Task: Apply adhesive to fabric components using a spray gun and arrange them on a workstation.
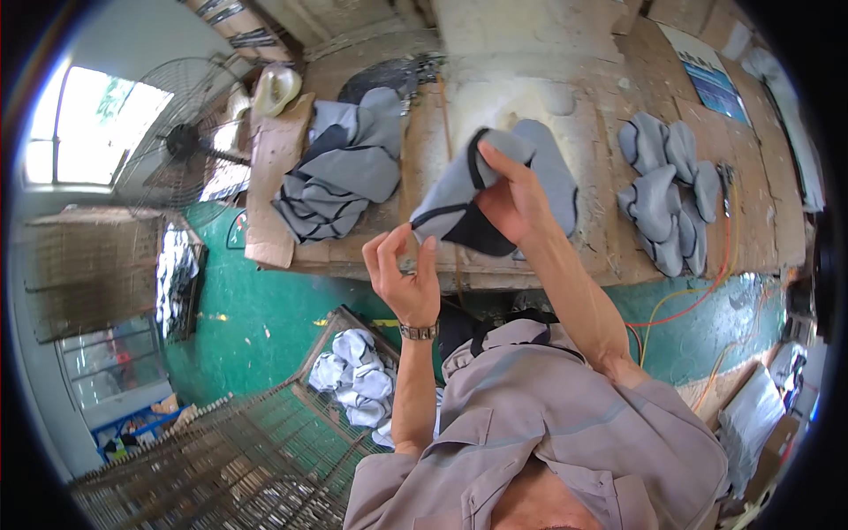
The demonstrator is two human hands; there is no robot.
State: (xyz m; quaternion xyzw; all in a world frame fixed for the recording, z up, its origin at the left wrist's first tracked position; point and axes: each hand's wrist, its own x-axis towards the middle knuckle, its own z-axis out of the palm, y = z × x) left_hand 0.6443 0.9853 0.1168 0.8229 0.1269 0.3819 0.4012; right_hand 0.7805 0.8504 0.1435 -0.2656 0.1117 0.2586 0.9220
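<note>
My right hand (517, 203) grips a grey fabric shoe upper (455, 181) with black trim, its thumb pressed on the near face. The upper is tilted above the front of the table. At its lower left corner, my left hand (402, 274) has index fingertip and thumb on the edge, the other fingers curled. Behind my right hand, another grey fabric piece (555, 168) with a dark edge lies on the table. A pile of flat grey uppers (353, 177) with black trim lies to the left. To the right sits a cluster of rounded grey pieces (658, 199).
Worn cardboard covers the table (601, 238). A tool (726, 177) with red and yellow hoses lies at its right end. A large fan (181, 141) stands at the left. Beside me on the green floor (238, 336), a wire rack (238, 459) adjoins heaped pale grey pieces (358, 375).
</note>
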